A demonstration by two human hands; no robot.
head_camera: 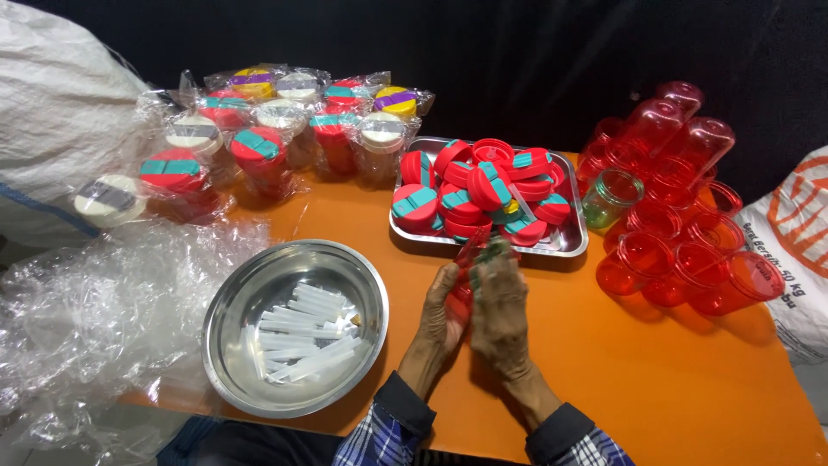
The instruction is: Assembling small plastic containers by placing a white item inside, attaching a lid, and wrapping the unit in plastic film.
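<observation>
Orange table (pixel 655 380), head view:
- Left hand (pixel 442 315) and right hand (pixel 500 306): pressed together, both closed around one red plastic cup (pixel 467 259), held just in front of the tray
- Rectangular steel tray (pixel 569 242): heaped with red lids (pixel 470 185) bearing teal flaps
- Round steel bowl (pixel 233 345), left of the hands: clear plastic straws (pixel 302 332)
- Right: loose red cups (pixel 681 250), one green cup (pixel 608 198)
- Rear left: wrapped lidded cups (pixel 259 155); crumpled clear film (pixel 95 302)
</observation>
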